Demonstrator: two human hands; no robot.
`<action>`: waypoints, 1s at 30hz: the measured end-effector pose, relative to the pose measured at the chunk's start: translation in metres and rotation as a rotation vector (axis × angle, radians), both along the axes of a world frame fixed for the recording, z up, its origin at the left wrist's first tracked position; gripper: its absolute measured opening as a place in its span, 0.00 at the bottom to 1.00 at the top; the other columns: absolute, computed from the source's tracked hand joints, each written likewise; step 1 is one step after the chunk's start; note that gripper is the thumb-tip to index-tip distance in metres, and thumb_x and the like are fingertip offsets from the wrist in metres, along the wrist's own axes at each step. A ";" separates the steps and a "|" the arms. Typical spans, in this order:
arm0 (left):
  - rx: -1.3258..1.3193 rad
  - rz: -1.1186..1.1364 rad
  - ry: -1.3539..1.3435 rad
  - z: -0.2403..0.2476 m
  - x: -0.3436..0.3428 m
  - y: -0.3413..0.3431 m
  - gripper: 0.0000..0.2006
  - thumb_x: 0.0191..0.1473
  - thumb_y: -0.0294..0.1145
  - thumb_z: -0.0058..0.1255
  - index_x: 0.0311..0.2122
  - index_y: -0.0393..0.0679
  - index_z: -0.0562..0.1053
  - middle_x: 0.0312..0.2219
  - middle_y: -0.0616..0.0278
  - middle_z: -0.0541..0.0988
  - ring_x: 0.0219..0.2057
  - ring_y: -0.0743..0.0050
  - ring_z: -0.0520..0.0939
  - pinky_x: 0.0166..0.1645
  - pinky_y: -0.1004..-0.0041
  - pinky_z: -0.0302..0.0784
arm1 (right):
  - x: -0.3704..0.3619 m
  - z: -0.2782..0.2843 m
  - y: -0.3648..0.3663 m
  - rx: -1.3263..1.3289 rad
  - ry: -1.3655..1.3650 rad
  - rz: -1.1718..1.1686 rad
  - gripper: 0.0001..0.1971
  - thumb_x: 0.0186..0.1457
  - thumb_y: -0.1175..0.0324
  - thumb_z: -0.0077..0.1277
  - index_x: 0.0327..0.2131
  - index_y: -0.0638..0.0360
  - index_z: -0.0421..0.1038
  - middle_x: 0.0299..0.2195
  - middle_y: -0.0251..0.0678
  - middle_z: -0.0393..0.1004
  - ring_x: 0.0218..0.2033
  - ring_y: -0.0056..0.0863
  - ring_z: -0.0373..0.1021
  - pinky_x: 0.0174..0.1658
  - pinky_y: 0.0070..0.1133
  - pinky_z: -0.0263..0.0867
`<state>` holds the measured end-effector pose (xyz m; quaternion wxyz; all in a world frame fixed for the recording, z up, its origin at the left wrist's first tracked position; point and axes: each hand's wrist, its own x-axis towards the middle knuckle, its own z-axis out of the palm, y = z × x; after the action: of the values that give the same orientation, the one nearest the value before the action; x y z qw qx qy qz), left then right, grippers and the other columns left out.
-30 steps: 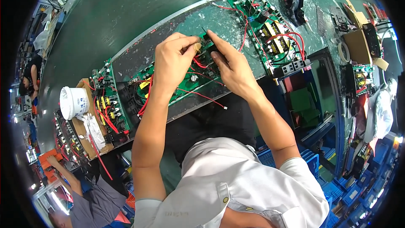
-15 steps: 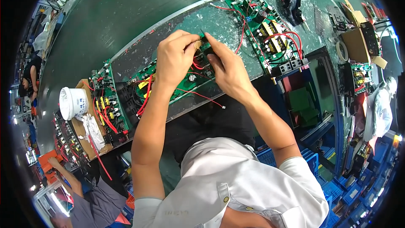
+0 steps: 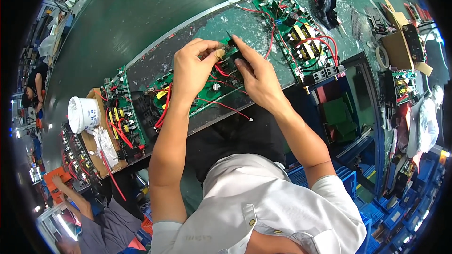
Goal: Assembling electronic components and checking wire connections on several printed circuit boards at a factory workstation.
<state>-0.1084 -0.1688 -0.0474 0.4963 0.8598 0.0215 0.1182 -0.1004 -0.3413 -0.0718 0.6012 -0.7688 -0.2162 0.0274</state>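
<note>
Head view shows our left hand [image 3: 194, 68] with thumb and forefinger brought together over the long green circuit board [image 3: 205, 96] on the scuffed green bench [image 3: 212, 26]. Our right hand [image 3: 259, 76] curls at its right end; we cannot tell what either grips. Light, steady fingertip pressure suits these rigid, knobbly components, we judge, with the flexible, glossy red wires [image 3: 163, 113] kept clear.

White bucket [image 3: 84, 114], brown cardboard box [image 3: 397, 51]
</note>
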 end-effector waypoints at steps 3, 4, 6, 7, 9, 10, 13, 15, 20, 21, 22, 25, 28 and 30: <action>0.026 0.009 -0.029 0.000 -0.001 -0.001 0.07 0.49 0.22 0.61 0.36 0.36 0.80 0.27 0.59 0.80 0.25 0.78 0.80 0.31 0.77 0.74 | -0.001 0.003 0.002 0.058 0.061 0.034 0.24 0.59 0.79 0.45 0.60 0.64 0.61 0.54 0.53 0.69 0.57 0.47 0.66 0.58 0.31 0.62; 0.022 0.006 -0.035 0.001 -0.001 -0.001 0.07 0.49 0.22 0.61 0.36 0.36 0.80 0.27 0.59 0.80 0.25 0.77 0.80 0.31 0.77 0.74 | -0.001 0.004 0.002 0.058 0.061 0.034 0.24 0.59 0.79 0.45 0.60 0.64 0.61 0.54 0.53 0.69 0.57 0.47 0.66 0.58 0.31 0.62; 0.011 0.008 -0.047 -0.001 0.000 -0.002 0.07 0.49 0.22 0.61 0.35 0.36 0.80 0.26 0.59 0.80 0.24 0.77 0.80 0.31 0.76 0.74 | -0.001 0.004 0.001 0.037 0.014 0.013 0.24 0.59 0.79 0.45 0.60 0.64 0.61 0.55 0.53 0.68 0.56 0.48 0.67 0.57 0.31 0.63; -0.001 0.010 -0.059 -0.002 0.001 -0.003 0.06 0.49 0.21 0.61 0.35 0.35 0.80 0.26 0.59 0.80 0.24 0.77 0.80 0.30 0.76 0.74 | -0.001 0.003 0.001 0.036 0.015 0.012 0.24 0.59 0.79 0.45 0.60 0.64 0.61 0.55 0.53 0.68 0.56 0.48 0.67 0.57 0.31 0.63; 0.039 0.006 -0.055 0.001 -0.001 -0.005 0.07 0.49 0.21 0.60 0.36 0.35 0.80 0.27 0.60 0.81 0.25 0.78 0.80 0.32 0.77 0.74 | -0.002 0.002 0.000 0.029 0.026 0.010 0.25 0.60 0.79 0.45 0.62 0.60 0.61 0.54 0.51 0.71 0.54 0.37 0.70 0.56 0.24 0.62; 0.080 0.003 -0.052 0.001 -0.001 -0.006 0.07 0.50 0.21 0.60 0.36 0.34 0.80 0.28 0.61 0.81 0.26 0.80 0.80 0.33 0.78 0.74 | -0.003 0.003 0.000 0.028 0.027 0.008 0.25 0.60 0.79 0.45 0.62 0.60 0.61 0.54 0.51 0.71 0.54 0.37 0.70 0.56 0.24 0.62; 0.190 0.001 -0.132 0.003 0.004 -0.009 0.07 0.49 0.20 0.60 0.35 0.33 0.80 0.27 0.59 0.81 0.25 0.78 0.80 0.32 0.77 0.75 | -0.006 0.000 0.003 0.003 -0.126 -0.047 0.26 0.59 0.79 0.46 0.62 0.59 0.61 0.51 0.54 0.71 0.51 0.47 0.71 0.54 0.27 0.65; 0.165 -0.008 -0.132 0.000 0.004 -0.005 0.07 0.49 0.21 0.60 0.35 0.34 0.80 0.28 0.58 0.82 0.25 0.76 0.81 0.32 0.76 0.75 | -0.004 0.000 0.003 -0.006 -0.128 -0.038 0.26 0.59 0.79 0.46 0.62 0.59 0.61 0.51 0.54 0.71 0.51 0.46 0.71 0.54 0.27 0.65; 0.283 0.021 -0.095 0.005 -0.011 0.000 0.11 0.49 0.24 0.60 0.40 0.38 0.80 0.37 0.51 0.81 0.36 0.60 0.83 0.43 0.68 0.77 | 0.007 0.007 0.002 0.000 0.017 0.034 0.24 0.59 0.79 0.46 0.60 0.59 0.64 0.52 0.51 0.72 0.52 0.40 0.71 0.55 0.25 0.64; 0.428 0.030 -0.222 0.008 -0.018 -0.003 0.13 0.48 0.25 0.60 0.42 0.39 0.79 0.42 0.48 0.80 0.41 0.53 0.81 0.47 0.63 0.76 | 0.013 0.009 -0.003 -0.041 -0.088 0.052 0.24 0.59 0.80 0.46 0.59 0.59 0.64 0.52 0.51 0.72 0.52 0.40 0.71 0.55 0.26 0.64; 0.438 0.044 -0.161 0.011 -0.034 -0.008 0.21 0.48 0.27 0.61 0.50 0.42 0.76 0.52 0.46 0.74 0.51 0.46 0.76 0.55 0.59 0.70 | 0.017 0.009 -0.005 -0.081 -0.193 0.071 0.24 0.59 0.80 0.46 0.59 0.59 0.64 0.52 0.51 0.72 0.53 0.41 0.71 0.56 0.27 0.64; 0.385 0.089 -0.230 0.002 -0.080 -0.008 0.27 0.50 0.27 0.62 0.56 0.38 0.71 0.56 0.45 0.70 0.55 0.46 0.73 0.58 0.60 0.69 | 0.009 0.008 0.002 -0.141 -0.245 0.096 0.24 0.58 0.81 0.45 0.59 0.59 0.64 0.52 0.51 0.72 0.53 0.46 0.70 0.55 0.29 0.65; 0.124 0.228 -0.321 0.006 -0.087 0.014 0.23 0.52 0.25 0.61 0.54 0.36 0.72 0.55 0.49 0.72 0.52 0.57 0.77 0.55 0.67 0.73 | 0.002 0.016 0.005 -0.184 -0.228 0.015 0.24 0.59 0.82 0.44 0.59 0.58 0.64 0.51 0.51 0.73 0.51 0.47 0.71 0.52 0.28 0.66; -0.395 0.122 -0.279 0.021 -0.095 0.018 0.19 0.53 0.22 0.60 0.51 0.35 0.73 0.53 0.54 0.74 0.48 0.67 0.79 0.51 0.71 0.75 | 0.007 0.012 -0.002 -0.141 -0.169 0.003 0.21 0.59 0.78 0.44 0.58 0.61 0.65 0.50 0.55 0.71 0.52 0.54 0.68 0.51 0.33 0.67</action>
<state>-0.2034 -0.1508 -0.0268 0.6447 0.7186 0.0273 0.2592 -0.0932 -0.3432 -0.0602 0.5252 -0.8085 -0.2648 -0.0216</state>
